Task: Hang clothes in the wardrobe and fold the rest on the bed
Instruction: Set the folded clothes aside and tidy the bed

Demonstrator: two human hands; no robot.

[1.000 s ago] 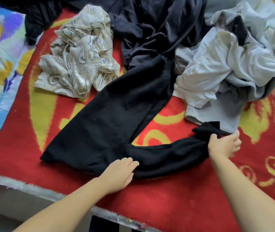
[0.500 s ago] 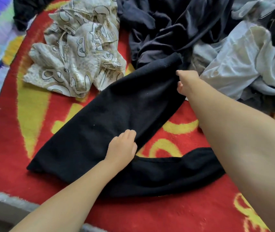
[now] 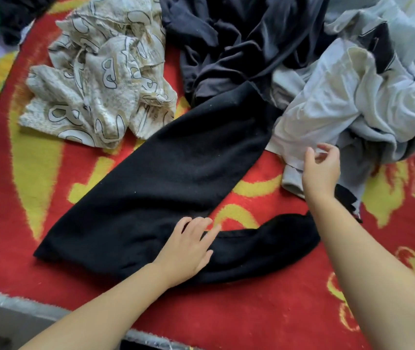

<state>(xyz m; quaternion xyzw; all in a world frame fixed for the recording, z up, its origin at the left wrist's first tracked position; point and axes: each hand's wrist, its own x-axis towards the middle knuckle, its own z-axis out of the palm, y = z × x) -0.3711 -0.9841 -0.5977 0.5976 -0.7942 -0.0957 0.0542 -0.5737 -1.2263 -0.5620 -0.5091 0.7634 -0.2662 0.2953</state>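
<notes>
Fingers of the left hand lie nearly straight and spread, resting flat on the black trousers near where the two legs meet. Those of the right hand are loosely curled with the thumb apart, holding nothing, over the lower edge of the pale pile. Trousers are spread on the bed, which has a red cover with yellow patterns. They are plain matte black, thick-looking, with a few light specks of lint. One leg lies flat and broad, running diagonally up to the right until its end slips under the dark grey cloth. Its partner bends off to the right near the bed's front edge, passes under the right forearm and ends in a rumpled bit beside the pale pile. A crumpled cream printed garment lies just left of the upper leg
</notes>
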